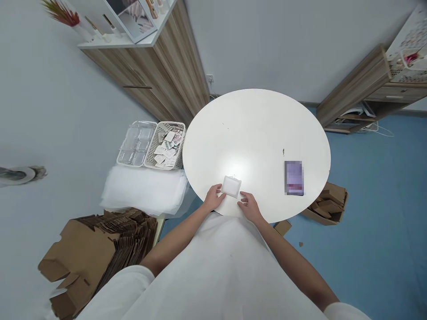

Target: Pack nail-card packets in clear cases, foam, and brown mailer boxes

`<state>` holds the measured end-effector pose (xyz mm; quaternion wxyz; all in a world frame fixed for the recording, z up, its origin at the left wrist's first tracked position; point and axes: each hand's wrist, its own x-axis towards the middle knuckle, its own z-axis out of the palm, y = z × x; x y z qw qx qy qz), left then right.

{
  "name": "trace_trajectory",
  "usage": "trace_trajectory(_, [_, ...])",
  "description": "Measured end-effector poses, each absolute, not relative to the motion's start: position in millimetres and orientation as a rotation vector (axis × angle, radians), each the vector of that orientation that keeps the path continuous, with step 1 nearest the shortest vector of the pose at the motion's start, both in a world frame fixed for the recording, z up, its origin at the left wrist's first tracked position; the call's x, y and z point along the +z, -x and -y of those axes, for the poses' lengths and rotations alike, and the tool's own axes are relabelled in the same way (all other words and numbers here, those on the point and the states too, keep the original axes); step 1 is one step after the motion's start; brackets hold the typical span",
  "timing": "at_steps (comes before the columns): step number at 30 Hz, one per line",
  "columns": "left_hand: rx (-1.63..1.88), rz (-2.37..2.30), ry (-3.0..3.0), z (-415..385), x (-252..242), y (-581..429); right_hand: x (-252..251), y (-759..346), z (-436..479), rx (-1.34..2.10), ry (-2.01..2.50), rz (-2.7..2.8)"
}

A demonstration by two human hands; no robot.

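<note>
A small white square packet, which looks wrapped in translucent material, is at the near edge of the round white table, slightly tilted. My left hand has its thumb and fingers at the packet's left edge and lower left corner, seemingly pinching it. Beside the lower right corner is my right hand, fingers apart and curved toward the packet. Whether its fingertips touch the packet is hard to tell. What is inside the packet cannot be made out.
On the round table lies a blurred purple item at right. Left of it stand a basket of cards, clear plastic boxes, stacked white sheets and flattened cardboard boxes. A carton of cardboard sits on the floor.
</note>
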<state>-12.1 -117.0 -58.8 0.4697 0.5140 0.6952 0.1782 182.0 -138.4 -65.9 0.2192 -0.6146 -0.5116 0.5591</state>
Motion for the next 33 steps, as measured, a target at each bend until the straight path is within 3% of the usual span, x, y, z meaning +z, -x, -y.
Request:
trace_trajectory(9, [0.333, -1.546, -1.359, 100, -56, 31, -71, -147, 106, 1.504, 1.696, 1.485])
trace_trajectory(21, [0.638, -1.694, -1.328, 45, -66, 125, -65, -31, 36, 1.554, 1.649, 1.496])
trace_trajectory(33, [0.711, -1.745, -1.392, 7, -72, 161, -68, 30, -24, 1.526, 1.615, 1.538])
